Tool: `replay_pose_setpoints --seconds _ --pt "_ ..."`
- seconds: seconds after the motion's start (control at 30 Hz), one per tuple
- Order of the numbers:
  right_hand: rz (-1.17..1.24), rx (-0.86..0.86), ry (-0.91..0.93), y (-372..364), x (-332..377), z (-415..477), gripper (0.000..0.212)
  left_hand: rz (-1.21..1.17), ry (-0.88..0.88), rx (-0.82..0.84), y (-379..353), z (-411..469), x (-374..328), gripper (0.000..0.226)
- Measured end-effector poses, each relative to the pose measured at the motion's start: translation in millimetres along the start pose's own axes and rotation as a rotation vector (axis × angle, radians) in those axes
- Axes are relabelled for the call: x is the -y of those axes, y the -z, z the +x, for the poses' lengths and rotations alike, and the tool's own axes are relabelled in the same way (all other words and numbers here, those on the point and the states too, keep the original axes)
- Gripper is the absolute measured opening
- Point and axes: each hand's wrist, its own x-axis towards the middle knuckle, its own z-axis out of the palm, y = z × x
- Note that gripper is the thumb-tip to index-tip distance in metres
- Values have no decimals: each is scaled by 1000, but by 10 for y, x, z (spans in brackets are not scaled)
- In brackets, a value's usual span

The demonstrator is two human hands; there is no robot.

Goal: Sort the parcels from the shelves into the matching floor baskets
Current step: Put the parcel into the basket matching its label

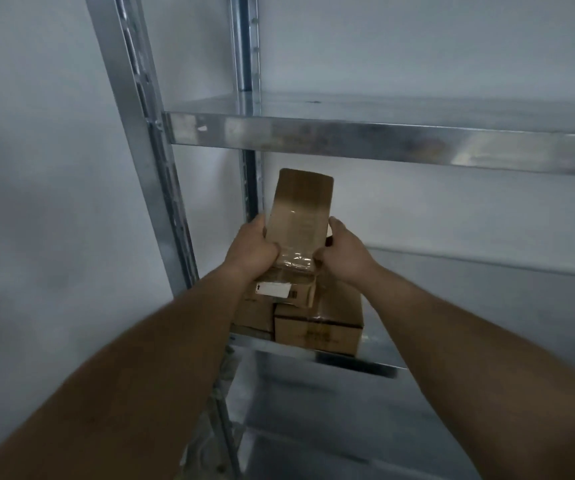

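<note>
The left hand (253,249) and the right hand (346,252) are gripping a taped parcel (298,216), tilted up over the shelf (348,362), where other boxes (319,329) are sitting unsorted, so much sorting is likely remaining, with no baskets showing.

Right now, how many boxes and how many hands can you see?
Held parcel: 1
Shelved parcels: 3, though they overlap, so it is hard to be sure
Hands: 2, left hand and right hand
Total: 6
</note>
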Motion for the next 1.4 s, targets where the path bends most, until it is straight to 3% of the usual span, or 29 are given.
replay_pose_setpoints --seconds 0.13,0.2,0.27,0.4,0.53,0.6,0.77,0.9,1.17,1.23,1.4 --pt "107 -119 -68 228 -106 -311 88 106 -92 115 -188 -52 -148 80" --pt "149 -176 -108 372 -163 -492 89 132 -153 153 -313 -132 -280 76" --pt "175 -220 -148 545 -238 -697 79 12 -182 236 -496 -240 -424 70" --pt "285 -293 -314 859 -371 -1029 67 -197 -110 366 -785 -460 -664 54" --pt "288 -367 -466 1163 -547 -1335 88 -189 -56 514 -1115 -622 -922 104" --pt "248 -398 -508 1306 -648 -1476 84 -214 -53 563 -1292 -692 -1028 93" --pt "193 -513 -504 1648 -967 -1912 43 -233 -89 589 -1822 -869 -1309 53" --pt "150 -466 -464 1996 -1289 -2361 49 -270 -103 696 -2269 -1184 -1646 53" --pt "412 -582 -543 2718 -2072 -3280 12 -404 -107 754 -3288 -1893 -2249 18" --pt "392 -643 -530 2888 -2297 -3508 9 -346 -175 744 -3573 -2027 -2375 20" --pt "227 -714 -502 3315 -2774 -4072 38 -265 -344 815 -4243 -2426 -2773 53"
